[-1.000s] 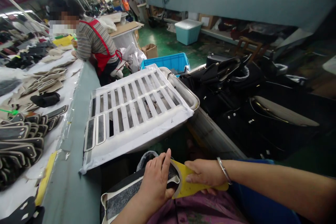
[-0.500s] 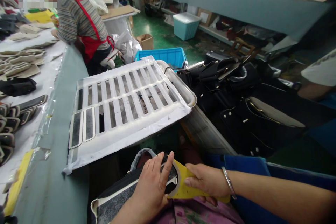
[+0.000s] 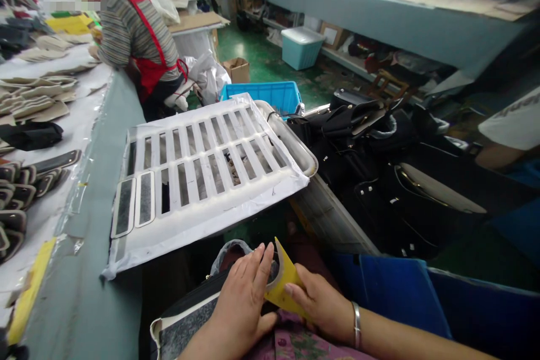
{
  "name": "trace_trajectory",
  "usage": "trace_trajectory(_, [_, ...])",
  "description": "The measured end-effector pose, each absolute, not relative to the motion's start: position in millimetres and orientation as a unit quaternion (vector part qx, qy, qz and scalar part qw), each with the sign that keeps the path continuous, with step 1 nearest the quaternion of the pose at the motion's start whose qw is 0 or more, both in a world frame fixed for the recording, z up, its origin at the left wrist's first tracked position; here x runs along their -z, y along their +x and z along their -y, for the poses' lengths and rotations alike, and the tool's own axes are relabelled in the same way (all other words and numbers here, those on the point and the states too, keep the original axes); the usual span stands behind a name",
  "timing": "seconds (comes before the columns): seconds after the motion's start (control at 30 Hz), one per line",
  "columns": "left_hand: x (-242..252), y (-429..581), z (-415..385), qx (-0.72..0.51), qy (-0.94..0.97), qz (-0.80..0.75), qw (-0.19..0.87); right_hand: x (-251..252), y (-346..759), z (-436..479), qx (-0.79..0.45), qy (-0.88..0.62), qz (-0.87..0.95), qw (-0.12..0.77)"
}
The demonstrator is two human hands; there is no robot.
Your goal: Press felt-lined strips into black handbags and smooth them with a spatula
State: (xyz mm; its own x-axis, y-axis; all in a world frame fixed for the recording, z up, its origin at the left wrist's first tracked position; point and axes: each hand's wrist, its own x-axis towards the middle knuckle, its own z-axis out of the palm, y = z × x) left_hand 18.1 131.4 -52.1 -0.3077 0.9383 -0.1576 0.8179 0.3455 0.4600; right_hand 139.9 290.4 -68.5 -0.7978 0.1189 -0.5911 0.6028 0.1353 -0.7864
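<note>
My right hand [image 3: 323, 304], with a silver bangle at the wrist, grips a curved yellow sheet-like tool [image 3: 284, 287]. The tool's upper edge stands beside the fingers of my left hand [image 3: 247, 292]. That left hand lies with its fingers extended over the end of a black bag-like piece [image 3: 189, 299] on my lap. A dark grey speckled panel with a cream edge [image 3: 183, 326] shows on this piece, left of my hand. The part under my palm is hidden.
A white slotted rack [image 3: 202, 163] with two framed strips [image 3: 145, 198] stands ahead. At left, a table edge [image 3: 90, 180] bears stacked pieces. Black bags [image 3: 358, 169] are piled right, near a blue bin [image 3: 396, 292]. A person in a red apron [image 3: 147, 62] sits beyond.
The yellow tool has tilted more upright, and my right hand has moved slightly left and down with it. My left hand stays on the black piece. The whole view has shifted slightly.
</note>
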Motion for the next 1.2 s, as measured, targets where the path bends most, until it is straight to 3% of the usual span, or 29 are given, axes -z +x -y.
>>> trace_trajectory(0.1, [52,20,-130,-0.151,0.536,-0.811,0.179,53,149,-297,0.690,0.279,-0.637,0.199])
trace_trajectory(0.17, [52,23,-129,-0.141,0.522,-0.824,0.169,38,154,-304,0.750,0.303,-0.579,0.099])
trace_trajectory(0.27, [51,28,-130,-0.115,0.506,-0.838,0.167,24,150,-302,0.812,0.339,-0.460,-0.119])
trace_trajectory(0.4, [46,31,-133,-0.096,0.490,-0.851,0.166,29,129,-273,0.835,0.354,-0.347,-0.238])
trace_trajectory(0.6, [46,31,-132,-0.102,0.479,-0.855,0.171,57,102,-248,0.782,0.367,-0.411,-0.290])
trace_trajectory(0.8, [43,26,-138,-0.098,0.471,-0.856,0.188,61,97,-249,0.719,0.362,-0.521,-0.284])
trace_trajectory(1.2, [45,27,-128,-0.125,0.471,-0.849,0.202,53,109,-228,0.720,0.357,-0.511,-0.305])
